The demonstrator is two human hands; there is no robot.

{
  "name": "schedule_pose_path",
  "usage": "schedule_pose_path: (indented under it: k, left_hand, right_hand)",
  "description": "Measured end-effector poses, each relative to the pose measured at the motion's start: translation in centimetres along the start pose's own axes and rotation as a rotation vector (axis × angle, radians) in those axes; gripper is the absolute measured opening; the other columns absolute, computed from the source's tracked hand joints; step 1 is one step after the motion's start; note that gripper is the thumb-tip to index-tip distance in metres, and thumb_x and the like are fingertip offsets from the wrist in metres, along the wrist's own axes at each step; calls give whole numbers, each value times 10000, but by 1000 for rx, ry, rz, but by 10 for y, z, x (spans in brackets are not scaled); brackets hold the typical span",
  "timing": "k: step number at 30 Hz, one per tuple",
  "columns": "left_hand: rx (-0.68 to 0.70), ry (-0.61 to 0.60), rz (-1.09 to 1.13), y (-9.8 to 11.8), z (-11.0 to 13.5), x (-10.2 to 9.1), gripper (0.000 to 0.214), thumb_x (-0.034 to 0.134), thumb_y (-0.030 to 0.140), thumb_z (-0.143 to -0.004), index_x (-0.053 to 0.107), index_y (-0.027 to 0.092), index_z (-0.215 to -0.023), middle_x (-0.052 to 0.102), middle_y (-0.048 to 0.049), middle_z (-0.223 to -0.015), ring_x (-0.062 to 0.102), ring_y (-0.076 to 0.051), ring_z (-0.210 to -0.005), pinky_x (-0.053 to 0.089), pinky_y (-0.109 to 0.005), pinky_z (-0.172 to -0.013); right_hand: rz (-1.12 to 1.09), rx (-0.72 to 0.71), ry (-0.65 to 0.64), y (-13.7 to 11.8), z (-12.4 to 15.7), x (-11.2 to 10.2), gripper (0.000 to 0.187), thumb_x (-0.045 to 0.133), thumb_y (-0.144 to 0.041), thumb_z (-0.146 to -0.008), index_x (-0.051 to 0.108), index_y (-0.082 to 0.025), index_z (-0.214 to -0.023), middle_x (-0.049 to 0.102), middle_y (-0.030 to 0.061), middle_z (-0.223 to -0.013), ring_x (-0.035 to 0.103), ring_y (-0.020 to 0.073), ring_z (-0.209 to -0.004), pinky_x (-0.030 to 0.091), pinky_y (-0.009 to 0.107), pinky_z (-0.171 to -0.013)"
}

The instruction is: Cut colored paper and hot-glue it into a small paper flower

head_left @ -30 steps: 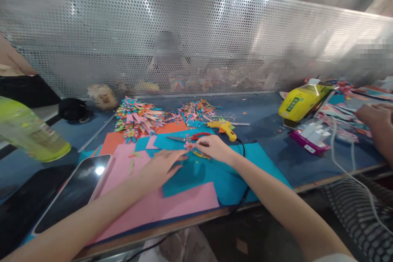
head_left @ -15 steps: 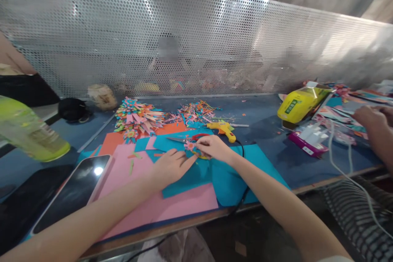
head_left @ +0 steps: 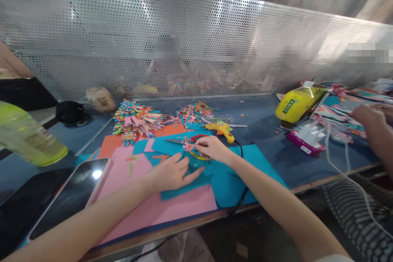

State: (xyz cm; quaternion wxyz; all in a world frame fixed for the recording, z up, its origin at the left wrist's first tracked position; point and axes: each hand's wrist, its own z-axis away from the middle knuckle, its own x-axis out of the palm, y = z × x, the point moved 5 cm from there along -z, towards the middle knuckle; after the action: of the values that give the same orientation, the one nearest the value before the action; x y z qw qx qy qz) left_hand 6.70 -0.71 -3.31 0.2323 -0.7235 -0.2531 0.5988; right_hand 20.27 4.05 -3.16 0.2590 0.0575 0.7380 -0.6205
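Note:
My right hand (head_left: 208, 148) pinches a small pink paper flower (head_left: 188, 146) just above the teal paper sheets (head_left: 233, 172). My left hand (head_left: 172, 173) lies flat with fingers stretched out on the teal sheet, next to pink paper (head_left: 123, 172). Red-handled scissors (head_left: 187, 139) lie just behind the flower, partly hidden by my right hand. A yellow glue gun (head_left: 221, 129) rests beyond them, its black cord running toward the table's front edge.
A heap of finished paper flowers (head_left: 136, 119) and paper scraps (head_left: 193, 111) lies at the back. A phone (head_left: 70, 194) lies front left beside a green bottle (head_left: 27, 139). A yellow pack (head_left: 299, 100), a white charger (head_left: 310, 135) and another person's hand (head_left: 368, 116) are on the right. A perforated metal screen (head_left: 196, 41) closes the back.
My left hand has slid right across the teal sheet, closer to my right hand. My right hand stays pinched on the pink flower.

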Motion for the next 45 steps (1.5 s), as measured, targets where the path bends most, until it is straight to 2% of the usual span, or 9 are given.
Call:
schedule_pose_path:
  k: [8,13,23,28,33,35,39,43,45]
  left_hand:
    - [-107,-9,69,-4,1,2,464,348,88,-854,316,250,-1287,596,-35,-737,516,-167,-720,350,-321,-632]
    - [-128,5,126,0,-1,-13,404,384,89,-847,394,219,-1230,600,-37,-786,512,-171,-741,339,-329,-648]
    - [-40,191,498,41,-20,-59,177,413,160,-848,541,134,-968,587,-43,-726,515,-154,-720,384,-297,-638]
    - [-59,229,636,49,-25,-65,197,416,136,-842,536,128,-997,576,-26,-688,522,-148,-673,422,-291,-611]
    - [22,347,734,48,-26,-76,255,460,101,-814,529,101,-1060,622,-53,-765,555,-155,-825,446,-278,-775]
    - [35,395,743,46,-27,-78,242,464,97,-815,540,90,-1044,634,-57,-768,563,-149,-828,447,-260,-784]
    - [-58,300,769,46,-29,-69,279,443,110,-833,511,131,-1104,641,-41,-806,566,-140,-806,456,-250,-729]
    - [-117,232,874,44,-27,-64,233,443,132,-811,542,161,-1020,625,-34,-818,549,-144,-820,447,-263,-736]
    - [-154,181,940,41,-25,-63,263,410,99,-820,544,176,-1032,629,-31,-848,551,-124,-821,441,-223,-722]
  right_hand:
    - [24,9,-2,3,-1,0,340,465,-448,-783,502,-158,-610,479,-30,-487,425,69,-390,328,180,-365]
    - [34,6,-6,2,-1,0,354,462,-442,-787,483,-159,-577,490,-24,-494,436,67,-393,346,176,-374]
    - [52,20,-15,-2,1,-2,347,468,-416,-786,467,-157,-555,486,-25,-491,434,59,-378,355,168,-380]
    - [62,18,-34,-4,2,-1,352,461,-421,-792,464,-161,-553,487,-25,-489,436,61,-374,356,174,-383]
    - [70,2,-37,-5,3,-2,364,446,-437,-801,466,-162,-562,491,-25,-504,429,58,-377,358,174,-390]
    - [70,0,-40,-5,3,-1,362,449,-434,-800,468,-161,-562,490,-24,-501,431,59,-376,358,174,-392]
    - [57,-9,-46,-4,2,0,347,459,-416,-798,473,-157,-568,485,-27,-499,429,55,-379,355,174,-403]
    - [36,-17,-44,-5,2,0,356,448,-428,-805,475,-156,-577,485,-28,-506,417,50,-374,347,174,-401]
    - [23,-18,-47,-6,3,0,372,442,-447,-806,470,-158,-573,481,-31,-502,405,49,-370,344,176,-399]
